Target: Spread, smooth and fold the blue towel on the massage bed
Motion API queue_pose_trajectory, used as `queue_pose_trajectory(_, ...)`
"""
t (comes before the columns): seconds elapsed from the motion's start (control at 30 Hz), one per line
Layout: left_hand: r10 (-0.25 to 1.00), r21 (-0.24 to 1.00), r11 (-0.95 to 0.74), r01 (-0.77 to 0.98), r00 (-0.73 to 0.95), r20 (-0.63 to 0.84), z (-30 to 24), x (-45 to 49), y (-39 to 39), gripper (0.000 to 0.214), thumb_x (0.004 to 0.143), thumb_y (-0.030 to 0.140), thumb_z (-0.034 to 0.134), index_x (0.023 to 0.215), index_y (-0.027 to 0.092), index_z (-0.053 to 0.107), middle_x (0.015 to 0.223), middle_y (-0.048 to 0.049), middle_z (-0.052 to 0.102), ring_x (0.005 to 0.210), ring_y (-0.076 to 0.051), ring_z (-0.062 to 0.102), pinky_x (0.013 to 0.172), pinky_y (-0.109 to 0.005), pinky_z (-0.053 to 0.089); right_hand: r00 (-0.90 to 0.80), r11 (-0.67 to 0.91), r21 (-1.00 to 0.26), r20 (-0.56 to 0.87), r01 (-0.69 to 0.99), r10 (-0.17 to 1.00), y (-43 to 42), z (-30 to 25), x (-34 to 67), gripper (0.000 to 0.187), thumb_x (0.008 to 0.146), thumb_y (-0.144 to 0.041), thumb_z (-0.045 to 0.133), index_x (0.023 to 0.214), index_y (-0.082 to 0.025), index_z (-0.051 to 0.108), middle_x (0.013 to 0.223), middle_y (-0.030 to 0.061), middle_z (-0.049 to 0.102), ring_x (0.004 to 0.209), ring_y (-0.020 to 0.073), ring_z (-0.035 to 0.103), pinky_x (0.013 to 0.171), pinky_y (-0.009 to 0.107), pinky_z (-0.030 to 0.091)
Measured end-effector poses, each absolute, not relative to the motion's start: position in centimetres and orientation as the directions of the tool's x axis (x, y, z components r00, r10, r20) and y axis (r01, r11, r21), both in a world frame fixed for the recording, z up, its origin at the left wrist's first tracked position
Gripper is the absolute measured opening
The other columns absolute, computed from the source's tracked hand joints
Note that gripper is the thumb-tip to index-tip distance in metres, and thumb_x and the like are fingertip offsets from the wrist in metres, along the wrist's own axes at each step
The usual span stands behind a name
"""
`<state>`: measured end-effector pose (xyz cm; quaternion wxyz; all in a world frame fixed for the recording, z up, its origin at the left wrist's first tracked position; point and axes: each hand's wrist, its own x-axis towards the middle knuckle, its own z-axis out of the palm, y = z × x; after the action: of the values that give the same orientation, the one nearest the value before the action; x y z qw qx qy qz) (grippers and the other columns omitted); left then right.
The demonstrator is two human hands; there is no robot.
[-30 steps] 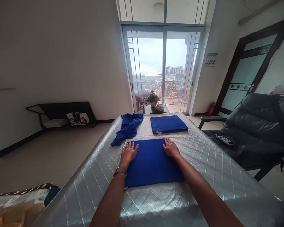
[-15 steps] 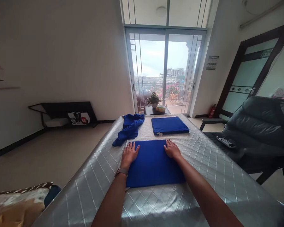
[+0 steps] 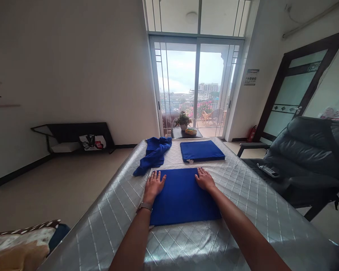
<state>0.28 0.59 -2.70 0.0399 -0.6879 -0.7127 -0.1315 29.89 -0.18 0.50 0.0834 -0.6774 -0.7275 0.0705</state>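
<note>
A folded blue cloth (image 3: 183, 195) lies flat on the silver quilted table (image 3: 243, 210) in front of me. My left hand (image 3: 153, 185) rests palm down on its far left corner, fingers spread. On the far right corner lies my right hand (image 3: 205, 178), also flat and open. Beyond them a second folded blue cloth (image 3: 201, 150) sits neatly at the far end. To its left is a crumpled blue cloth (image 3: 153, 154), partly hanging towards the table's left edge.
A black recliner chair (image 3: 305, 162) with a remote (image 3: 268, 170) on it stands close to the table's right side. A small table with a plant (image 3: 183, 119) is by the glass balcony door. A patterned cushion (image 3: 19, 244) is at the lower left. Bare floor lies to the left.
Both hands stay flat on the near cloth's far corners. Only my head has shifted slightly, so the view moved a little.
</note>
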Motion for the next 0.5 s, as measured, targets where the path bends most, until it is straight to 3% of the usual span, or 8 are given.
queue_pose_trajectory(0.33,0.971,0.12,0.009,0.993,-0.038,0.238,-2.4,0.4,0.5,0.07,0.102,0.057,0.022,0.152,0.011,0.041,0.159,-0.0171,0.037,0.148,-0.03,0.034,0.121,-0.048,0.026,-0.155,0.18,-0.139,0.176,0.974,0.972,-2.7,2.4,29.5,0.061,0.1,-0.033,0.028,0.155,-0.008,0.034,0.163,0.0104,0.029,0.153,0.0179,0.017,0.123,0.036,0.003)
queue_pose_trajectory(0.5,0.971,0.098,0.012,0.995,-0.035,0.238,-2.6,0.5,0.6,0.071,0.102,0.057,0.022,0.152,0.011,0.041,0.159,-0.0177,0.037,0.148,-0.029,0.034,0.121,-0.047,0.027,-0.127,0.147,-0.18,0.116,0.973,0.985,-5.2,2.1,29.3,0.066,0.102,-0.044,0.022,0.157,-0.008,0.03,0.165,0.0097,0.022,0.154,0.02,0.012,0.124,0.039,0.006)
